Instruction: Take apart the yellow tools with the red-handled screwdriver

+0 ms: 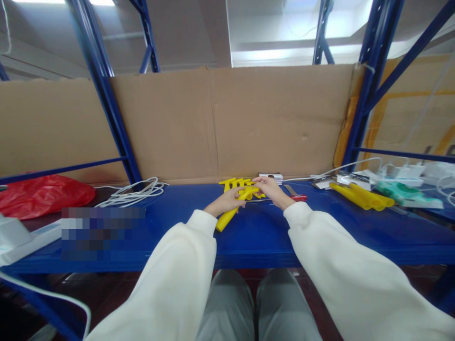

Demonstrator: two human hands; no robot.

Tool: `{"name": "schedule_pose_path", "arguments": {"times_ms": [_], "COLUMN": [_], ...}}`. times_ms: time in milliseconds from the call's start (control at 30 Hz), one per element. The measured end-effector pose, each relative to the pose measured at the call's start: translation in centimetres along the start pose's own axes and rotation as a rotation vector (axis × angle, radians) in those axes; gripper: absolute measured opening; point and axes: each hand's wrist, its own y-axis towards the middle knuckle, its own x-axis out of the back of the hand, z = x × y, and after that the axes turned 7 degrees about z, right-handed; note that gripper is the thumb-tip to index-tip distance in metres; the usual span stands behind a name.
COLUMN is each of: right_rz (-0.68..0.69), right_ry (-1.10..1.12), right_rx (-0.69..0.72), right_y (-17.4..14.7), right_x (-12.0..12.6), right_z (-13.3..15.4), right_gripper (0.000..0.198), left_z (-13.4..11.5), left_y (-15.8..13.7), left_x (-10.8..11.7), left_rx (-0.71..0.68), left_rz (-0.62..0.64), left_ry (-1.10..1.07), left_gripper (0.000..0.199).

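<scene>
My left hand (227, 201) is closed around a yellow plastic piece with a thick tubular handle (226, 221), which slants down toward the table's front edge. At the upper end of that piece, my right hand (269, 187) pinches with its fingertips; the exact grip is too small to make out. Several smaller yellow plastic parts (232, 183) lie just behind my hands, partly covered by them. To the right of my right hand rests a red-handled tool (299, 198), with a flat metallic item (290, 190) beside it.
Yellow tubes (360, 196) lie at the right near a green-and-white item (405, 192) and white adapters. A coiled white cable (142, 192) and a red plastic bag (46, 194) are at the left. Cardboard (213, 123) and blue posts (115, 109) stand behind the blue tabletop (170, 227).
</scene>
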Motion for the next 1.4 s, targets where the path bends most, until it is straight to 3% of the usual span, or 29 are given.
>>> {"name": "schedule_pose_path", "arguments": {"times_ms": [333, 533, 700, 833, 967, 1067, 1200, 1400], "right_rz": [0.104, 0.186, 0.228, 0.17, 0.081, 0.058, 0.031, 0.188], "right_ry": [0.016, 0.004, -0.024, -0.192, -0.549, -0.788, -1.012, -1.113], "right_rx": [0.142, 0.197, 0.284, 0.389, 0.468, 0.389, 0.248, 0.076], "right_y": [-0.7, -0.6, 0.0, 0.7, 1.2, 0.9, 0.4, 0.1], "right_x": [0.2, 0.2, 0.3, 1.9, 5.0, 8.0, 11.8, 14.4], "right_z": [0.4, -0.1, -0.6, -0.9, -1.5, -1.9, -2.6, -3.9], "right_gripper": [0.011, 0.012, 0.029, 0.042, 0.029, 0.022, 0.026, 0.033], "left_z": [0.4, 0.6, 0.2, -0.1, -0.5, -0.7, -0.5, -0.5], "left_y": [0.3, 0.3, 0.3, 0.1, -0.3, -0.5, -0.5, -0.6], "left_x": [0.5, 0.8, 0.9, 1.8, 2.8, 3.2, 3.3, 3.1], "left_rx": [-0.138, -0.304, -0.376, -0.228, -0.128, -0.01, 0.163, 0.195], "left_rz": [-0.106, -0.236, -0.263, -0.411, -0.504, -0.499, -0.466, -0.452], "left_ry": [0.162, 0.318, 0.153, -0.08, -0.327, -0.409, -0.431, -0.424], "left_gripper": [0.075, 0.059, 0.056, 0.064, 0.038, 0.021, 0.014, 0.011]}}
